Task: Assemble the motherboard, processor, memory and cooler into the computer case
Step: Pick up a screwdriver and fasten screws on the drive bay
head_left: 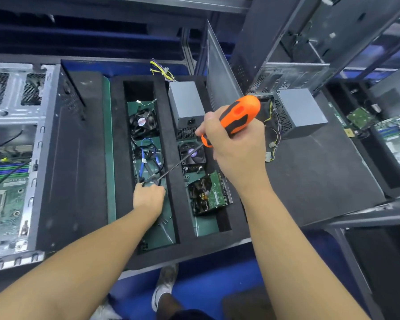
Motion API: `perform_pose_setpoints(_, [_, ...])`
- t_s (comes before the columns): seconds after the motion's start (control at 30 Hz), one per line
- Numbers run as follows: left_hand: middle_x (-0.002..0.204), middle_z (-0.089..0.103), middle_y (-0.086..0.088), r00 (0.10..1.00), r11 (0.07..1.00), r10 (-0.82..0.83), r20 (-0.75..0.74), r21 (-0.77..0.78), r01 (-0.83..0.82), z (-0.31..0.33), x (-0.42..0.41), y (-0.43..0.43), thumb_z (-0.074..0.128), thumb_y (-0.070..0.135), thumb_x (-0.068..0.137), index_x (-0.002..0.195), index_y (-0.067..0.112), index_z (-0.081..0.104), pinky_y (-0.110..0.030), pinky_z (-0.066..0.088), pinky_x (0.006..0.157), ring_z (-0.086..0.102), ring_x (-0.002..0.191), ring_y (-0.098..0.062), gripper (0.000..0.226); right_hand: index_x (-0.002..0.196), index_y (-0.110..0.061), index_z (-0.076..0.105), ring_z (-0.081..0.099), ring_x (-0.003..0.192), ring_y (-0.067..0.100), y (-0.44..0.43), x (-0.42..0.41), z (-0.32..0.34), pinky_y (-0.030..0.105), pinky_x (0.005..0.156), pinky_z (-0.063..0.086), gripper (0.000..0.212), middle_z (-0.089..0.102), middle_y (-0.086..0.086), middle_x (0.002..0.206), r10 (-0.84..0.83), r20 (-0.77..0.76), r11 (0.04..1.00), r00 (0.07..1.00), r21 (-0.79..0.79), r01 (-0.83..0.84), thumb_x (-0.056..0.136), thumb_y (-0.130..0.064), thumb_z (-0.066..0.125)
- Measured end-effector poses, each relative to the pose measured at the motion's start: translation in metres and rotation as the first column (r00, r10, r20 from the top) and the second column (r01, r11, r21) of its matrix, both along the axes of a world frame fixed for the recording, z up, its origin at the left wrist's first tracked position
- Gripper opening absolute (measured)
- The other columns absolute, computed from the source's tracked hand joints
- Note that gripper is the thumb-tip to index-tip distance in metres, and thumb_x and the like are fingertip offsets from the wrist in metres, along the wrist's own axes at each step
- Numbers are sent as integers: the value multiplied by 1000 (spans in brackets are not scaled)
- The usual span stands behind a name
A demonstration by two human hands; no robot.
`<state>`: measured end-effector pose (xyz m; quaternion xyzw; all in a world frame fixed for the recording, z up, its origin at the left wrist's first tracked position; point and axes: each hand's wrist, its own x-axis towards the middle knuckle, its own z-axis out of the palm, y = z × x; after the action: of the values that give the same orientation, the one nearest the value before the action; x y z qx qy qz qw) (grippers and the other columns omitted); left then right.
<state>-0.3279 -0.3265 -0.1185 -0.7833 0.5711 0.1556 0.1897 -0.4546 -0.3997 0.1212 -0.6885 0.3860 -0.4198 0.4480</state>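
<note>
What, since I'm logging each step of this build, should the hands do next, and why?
Probably lift the left hand out of the foam tray with whatever it has: its fingers curl at the screwdriver tip, contents hidden, while the right hand grips the handle. The motherboard in the computer case lies to the left.

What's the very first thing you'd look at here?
The bright orange-and-black screwdriver in the middle, held by the right-hand grip, catches the eye first. Its thin shaft slants down to the left-hand grip inside the black foam tray, near a black fan and blue cables. An open computer case with a green motherboard lies at the far left.
</note>
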Motion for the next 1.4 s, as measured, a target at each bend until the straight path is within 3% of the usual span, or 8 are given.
perform_pose_setpoints(0.1, [93, 63, -1, 992, 997, 80, -98, 7, -80, -1, 1, 0, 54, -10, 75, 96, 17, 59, -32, 41, 74, 66, 88, -24, 36, 71, 19, 56, 55, 69, 44, -1, 1, 0, 49, 66, 48, 65, 59, 34, 72, -3, 1, 1000, 1000, 10, 3, 79, -46, 58])
perform_pose_setpoints(0.37, [103, 62, -12, 932, 972, 232, -279, 49, -228, 11, 5, -4, 56, -16, 78, 108, 2, 59, -36, 51, 74, 65, 96, -32, 35, 73, 22, 54, 53, 70, 47, 0, 13, 10, 50, 67, 48, 69, 55, 38, 74, 35, 9, 999, 999, -1, -35, 79, -46, 58])
perform_pose_setpoints(0.67, [96, 70, -11, 759, 908, 364, -540, 23, -418, 53, 14, -6, 62, 2, 81, 91, 7, 69, -37, 57, 80, 68, 88, -29, 12, 67, 20, 51, 50, 64, 45, 14, 30, 29, 46, 64, 45, 63, 54, 36, 69, 92, 43, 995, 995, -53, -89, 81, -41, 57])
perform_pose_setpoints(0.8, [84, 69, 3, 699, 874, 321, -639, -84, -479, 87, 30, -8, 63, 7, 77, 72, 18, 66, -22, 51, 70, 64, 73, -12, 12, 67, 18, 52, 52, 64, 43, 18, 40, 50, 45, 62, 47, 59, 56, 35, 69, 115, 76, 990, 990, -86, -109, 81, -40, 58])
perform_pose_setpoints(1.0, [67, 73, -1, 438, 706, 261, -861, -139, -694, 147, 84, 16, 67, 1, 75, 73, 17, 72, -28, 59, 71, 71, 66, -20, 16, 68, 20, 53, 50, 59, 42, 31, 69, 109, 40, 53, 44, 64, 57, 35, 68, 164, 176, 967, 971, -224, -123, 81, -42, 57])
perform_pose_setpoints(1.13, [72, 74, -12, 265, 592, 118, -957, -147, -793, 183, 133, 53, 71, -2, 79, 78, 10, 75, -28, 60, 65, 71, 71, -27, 13, 65, 15, 59, 61, 55, 20, 52, 94, 145, 28, 57, 50, 54, 67, 15, 63, 147, 287, 949, 947, -309, -53, 85, -35, 58])
perform_pose_setpoints(1.27, [79, 75, -7, 291, 501, 38, -956, -234, -833, 204, 195, 108, 79, 9, 77, 81, 19, 77, -31, 57, 61, 70, 68, -20, 11, 61, 4, 60, 65, 56, 18, 82, 130, 162, 30, 61, 53, 44, 69, 4, 61, 176, 361, 941, 916, -334, -50, 88, -30, 59])
perform_pose_setpoints(1.4, [76, 72, -13, 304, 368, 64, -950, -261, -892, 208, 257, 187, 79, 3, 77, 75, 16, 75, -29, 58, 66, 68, 63, -18, 13, 66, 17, 57, 62, 54, 11, 134, 186, 165, 26, 58, 48, 51, 66, 15, 63, 251, 382, 934, 890, -337, -118, 89, -29, 59])
